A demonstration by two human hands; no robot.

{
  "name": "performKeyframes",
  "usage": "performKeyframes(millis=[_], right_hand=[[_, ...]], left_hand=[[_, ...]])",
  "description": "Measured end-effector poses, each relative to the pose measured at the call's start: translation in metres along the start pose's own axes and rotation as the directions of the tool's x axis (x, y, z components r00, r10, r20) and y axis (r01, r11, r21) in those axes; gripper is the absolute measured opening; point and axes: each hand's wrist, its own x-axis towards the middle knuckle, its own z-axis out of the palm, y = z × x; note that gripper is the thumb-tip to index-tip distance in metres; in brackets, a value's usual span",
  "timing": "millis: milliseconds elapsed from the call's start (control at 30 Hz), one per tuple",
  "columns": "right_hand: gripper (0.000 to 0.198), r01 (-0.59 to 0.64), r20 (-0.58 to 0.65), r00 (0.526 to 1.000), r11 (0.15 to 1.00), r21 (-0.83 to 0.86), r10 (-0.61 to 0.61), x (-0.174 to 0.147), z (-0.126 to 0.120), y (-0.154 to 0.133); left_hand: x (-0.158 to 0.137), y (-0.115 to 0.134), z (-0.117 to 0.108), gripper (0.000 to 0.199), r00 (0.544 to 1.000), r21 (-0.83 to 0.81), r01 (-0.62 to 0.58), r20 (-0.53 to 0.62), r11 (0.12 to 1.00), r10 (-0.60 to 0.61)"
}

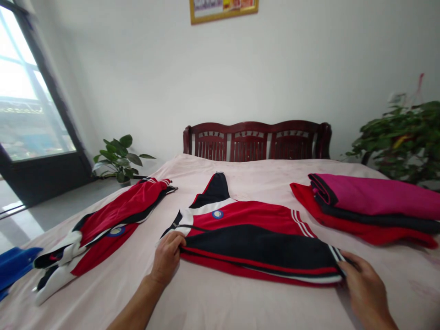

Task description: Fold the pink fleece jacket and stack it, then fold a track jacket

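A red, white and navy track jacket [254, 211] lies on the bed in front of me, its collar end toward the left. One navy sleeve [247, 245] is laid lengthwise across the near side of the body; the other sleeve [215, 187] sticks out at the far side. My left hand [167, 254] is closed on the jacket at the shoulder, near the white collar. At the striped cuff, my right hand [364, 284] grips the sleeve end, its fingertips partly hidden by the cloth. A round blue badge shows on the chest.
Left of the jacket lies a similar red and navy jacket [120, 215], with a blue cloth [17, 266] at the bed's left edge. Folded magenta, dark and red clothes [385, 197] are stacked at right. Beyond the pink sheet [268, 307] stand a wooden bench back [254, 140] and plants [120, 158].
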Motion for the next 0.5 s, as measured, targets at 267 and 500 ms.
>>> performKeyframes(millis=[267,500], right_hand=[[0.024,0.015,0.100,0.994,0.902,-0.431,0.031,-0.002,-0.017,-0.029],[0.036,0.053,0.130,0.992,0.886,-0.460,0.007,0.015,-0.023,-0.017]], left_hand=[[0.003,0.001,-0.010,0.033,0.933,0.106,0.026,0.355,0.994,-0.062],[0.008,-0.004,-0.017,0.020,0.880,0.020,0.227,0.423,0.974,-0.214]])
